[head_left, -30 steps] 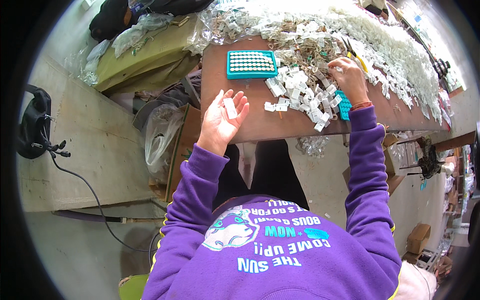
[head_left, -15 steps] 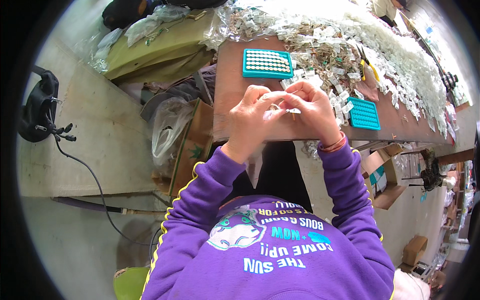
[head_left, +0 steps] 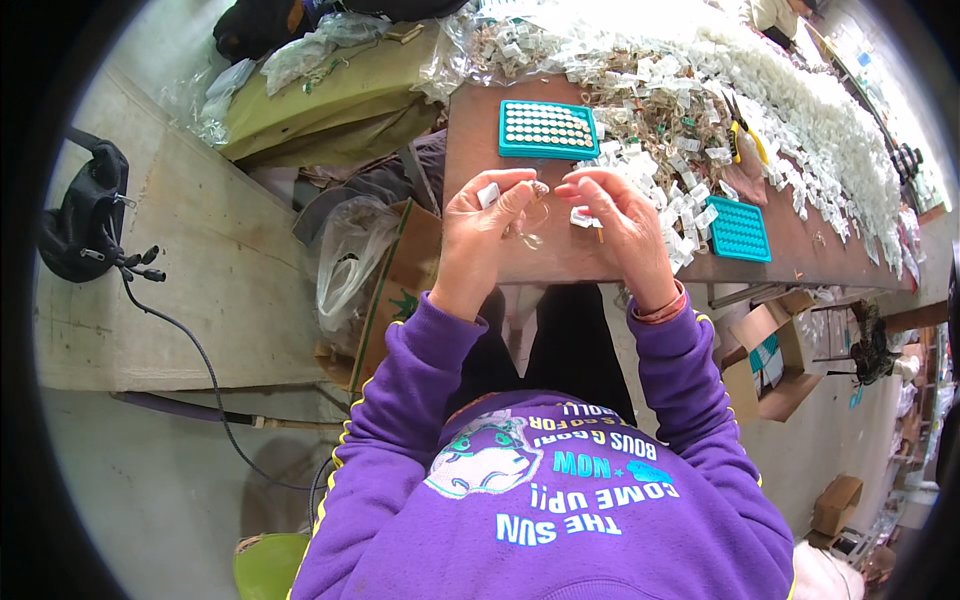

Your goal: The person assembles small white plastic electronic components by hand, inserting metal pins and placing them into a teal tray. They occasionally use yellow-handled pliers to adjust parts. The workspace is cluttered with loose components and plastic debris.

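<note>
Over the table's near edge, my left hand is closed in a pinch, with a small shiny piece at its fingertips. A thin, pale wire loop hangs below that piece, and a small white tag shows between the fingers. My right hand is a short gap to the right, its fingers bent and the thumb against them. A white tag shows just under its fingertips; whether it is held there cannot be made out. Beyond the hands sits a teal tray with rows of round, pale pieces.
A wide heap of white-tagged pieces covers the table's far right. Yellow-handled pliers lie on it. A second teal tray stands at the right. Left of the table are a cardboard box and a clear plastic bag.
My hands, which met at the fingertips, have moved apart. The small piece with its wire loop now shows in the left hand. The whole view has shifted slightly.
</note>
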Action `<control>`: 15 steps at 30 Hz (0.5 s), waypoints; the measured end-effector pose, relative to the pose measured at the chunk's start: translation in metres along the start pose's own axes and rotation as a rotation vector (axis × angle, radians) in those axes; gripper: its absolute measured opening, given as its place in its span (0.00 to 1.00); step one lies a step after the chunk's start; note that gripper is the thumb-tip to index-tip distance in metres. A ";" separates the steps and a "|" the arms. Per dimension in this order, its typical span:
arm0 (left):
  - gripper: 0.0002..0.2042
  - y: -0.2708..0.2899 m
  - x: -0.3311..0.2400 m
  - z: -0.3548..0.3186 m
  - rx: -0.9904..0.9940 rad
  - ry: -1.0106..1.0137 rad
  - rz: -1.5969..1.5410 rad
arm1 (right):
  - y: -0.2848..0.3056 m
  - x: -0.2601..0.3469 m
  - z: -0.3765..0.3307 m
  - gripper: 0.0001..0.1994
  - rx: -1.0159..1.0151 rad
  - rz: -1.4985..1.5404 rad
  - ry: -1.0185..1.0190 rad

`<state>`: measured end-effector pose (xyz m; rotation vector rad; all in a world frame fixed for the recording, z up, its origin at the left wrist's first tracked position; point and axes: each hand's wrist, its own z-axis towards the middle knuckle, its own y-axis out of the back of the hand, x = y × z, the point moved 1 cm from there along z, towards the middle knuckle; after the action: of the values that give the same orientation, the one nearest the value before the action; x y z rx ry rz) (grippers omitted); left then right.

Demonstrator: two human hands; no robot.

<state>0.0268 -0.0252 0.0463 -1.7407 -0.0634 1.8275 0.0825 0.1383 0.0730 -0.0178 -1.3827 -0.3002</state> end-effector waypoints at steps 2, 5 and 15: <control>0.07 0.001 0.000 -0.003 0.049 0.100 -0.220 | -0.004 0.000 -0.006 0.14 0.183 0.242 -0.146; 0.09 -0.002 0.001 -0.009 0.038 0.072 -0.192 | -0.015 -0.003 -0.019 0.11 0.296 0.642 -0.336; 0.08 -0.002 0.000 -0.015 0.040 0.001 -0.155 | -0.025 -0.012 -0.022 0.07 0.324 0.991 -0.374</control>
<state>0.0411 -0.0289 0.0449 -1.6618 -0.1557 1.7045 0.0962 0.1123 0.0532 -0.4945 -1.6052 0.7875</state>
